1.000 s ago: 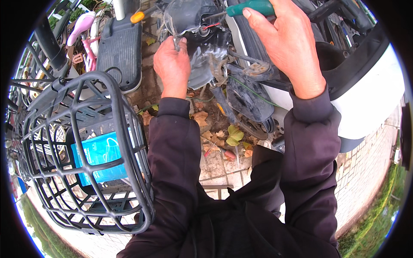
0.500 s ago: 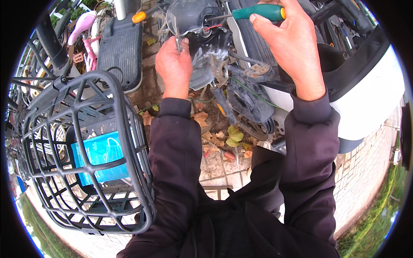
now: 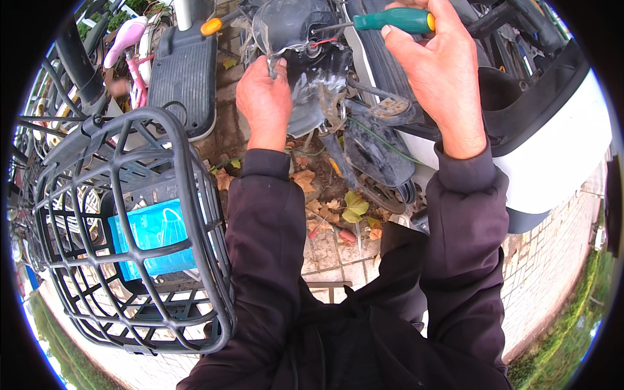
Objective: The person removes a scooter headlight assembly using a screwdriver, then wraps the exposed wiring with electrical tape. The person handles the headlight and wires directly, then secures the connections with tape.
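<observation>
My right hand [image 3: 448,84] holds a screwdriver with a green and yellow handle [image 3: 387,21], its thin shaft pointing left, the tip at a small fitting on a dusty dark plastic housing [image 3: 292,23]. A short red wire [image 3: 325,41] lies just below the tip. My left hand [image 3: 266,104] is closed on a greyish, dirty edge piece at the housing's lower left, which I cannot make out clearly. Below the housing are a torn, paint-smudged dark panel [image 3: 305,88], bent metal brackets and a loose black plastic part [image 3: 374,153] with a green cable across it.
A black grid basket [image 3: 136,250] holding a blue packet stands at the left. Behind it are a ridged footboard [image 3: 182,81] and a pink bike seat [image 3: 123,36]. A white scooter body [image 3: 552,136] fills the right. Dry leaves and a red-handled tool [image 3: 346,235] lie on the paving.
My right hand and the screwdriver have shifted slightly right and down since a second ago, with the handle turned so its yellow end shows. My left hand has moved slightly right.
</observation>
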`<state>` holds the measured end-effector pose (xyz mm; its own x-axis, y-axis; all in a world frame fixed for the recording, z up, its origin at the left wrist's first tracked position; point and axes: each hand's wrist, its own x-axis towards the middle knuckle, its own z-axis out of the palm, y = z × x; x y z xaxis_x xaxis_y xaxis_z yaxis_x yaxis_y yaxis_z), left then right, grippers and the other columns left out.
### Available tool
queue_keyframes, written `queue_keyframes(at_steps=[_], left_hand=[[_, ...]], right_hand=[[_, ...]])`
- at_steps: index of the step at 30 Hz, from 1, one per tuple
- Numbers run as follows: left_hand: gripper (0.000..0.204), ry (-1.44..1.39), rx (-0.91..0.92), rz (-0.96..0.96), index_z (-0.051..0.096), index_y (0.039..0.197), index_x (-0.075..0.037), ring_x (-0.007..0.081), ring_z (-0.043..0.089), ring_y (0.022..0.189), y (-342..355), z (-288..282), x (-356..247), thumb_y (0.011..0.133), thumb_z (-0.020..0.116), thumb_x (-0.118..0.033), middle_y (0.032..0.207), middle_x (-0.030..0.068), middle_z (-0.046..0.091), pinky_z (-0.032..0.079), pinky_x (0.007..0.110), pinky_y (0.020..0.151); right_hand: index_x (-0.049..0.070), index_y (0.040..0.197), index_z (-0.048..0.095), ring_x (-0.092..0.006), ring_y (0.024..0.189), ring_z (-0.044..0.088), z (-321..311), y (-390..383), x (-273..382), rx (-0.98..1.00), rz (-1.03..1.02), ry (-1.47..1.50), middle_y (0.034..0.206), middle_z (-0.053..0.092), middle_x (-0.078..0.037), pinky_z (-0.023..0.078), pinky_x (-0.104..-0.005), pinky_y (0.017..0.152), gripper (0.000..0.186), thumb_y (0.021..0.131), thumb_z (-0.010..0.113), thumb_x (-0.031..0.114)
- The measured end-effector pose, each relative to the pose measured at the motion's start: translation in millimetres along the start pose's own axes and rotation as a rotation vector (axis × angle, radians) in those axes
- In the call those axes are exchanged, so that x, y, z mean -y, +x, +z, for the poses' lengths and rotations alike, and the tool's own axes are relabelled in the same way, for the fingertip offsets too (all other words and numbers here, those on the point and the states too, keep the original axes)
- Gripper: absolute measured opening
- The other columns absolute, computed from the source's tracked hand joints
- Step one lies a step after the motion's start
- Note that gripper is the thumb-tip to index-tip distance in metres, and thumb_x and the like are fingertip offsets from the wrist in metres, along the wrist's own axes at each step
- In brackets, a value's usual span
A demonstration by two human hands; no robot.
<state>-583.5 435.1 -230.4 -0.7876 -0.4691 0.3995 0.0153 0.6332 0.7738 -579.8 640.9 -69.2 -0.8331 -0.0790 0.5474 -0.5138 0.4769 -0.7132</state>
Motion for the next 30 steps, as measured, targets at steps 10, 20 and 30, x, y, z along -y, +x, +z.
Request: queue_keyframes(at_steps=[10,20,30], left_hand=[[0.026,0.011,-0.006,0.01,0.064,0.094,-0.003,0.0478,0.064,0.089,0,2,2,0.099,0.074,-0.027,0.094,0.0177,0.07,0.05,0.052,0.077],[0.025,-0.016,-0.011,0.018,0.066,0.095,-0.004,0.0479,0.065,0.09,-1,3,4,0.099,0.075,-0.027,0.095,0.018,0.071,0.05,0.053,0.076],[0.031,0.139,0.023,-0.042,0.072,0.102,-0.005,0.0446,0.069,0.094,0,-8,-10,0.094,0.079,-0.035,0.098,0.017,0.074,0.052,0.053,0.08]], right_hand=[[-0.003,0.106,0.065,-0.0274,0.068,0.068,7,-5,15,-0.181,-0.078,-0.269,0.073,0.065,-0.015,0.053,-0.0417,0.068,0.018,0.093,0.075,0.004],[0.003,0.124,0.072,-0.0045,0.087,0.058,-7,-24,-31,-0.021,0.026,-0.015,0.099,0.068,0.002,0.049,-0.0219,0.077,0.03,0.095,0.078,0.004],[0.0,0.12,0.072,-0.0106,0.086,0.067,-20,-51,-35,-0.193,0.124,0.251,0.104,0.075,-0.006,0.054,-0.025,0.078,0.027,0.093,0.079,-0.002]])
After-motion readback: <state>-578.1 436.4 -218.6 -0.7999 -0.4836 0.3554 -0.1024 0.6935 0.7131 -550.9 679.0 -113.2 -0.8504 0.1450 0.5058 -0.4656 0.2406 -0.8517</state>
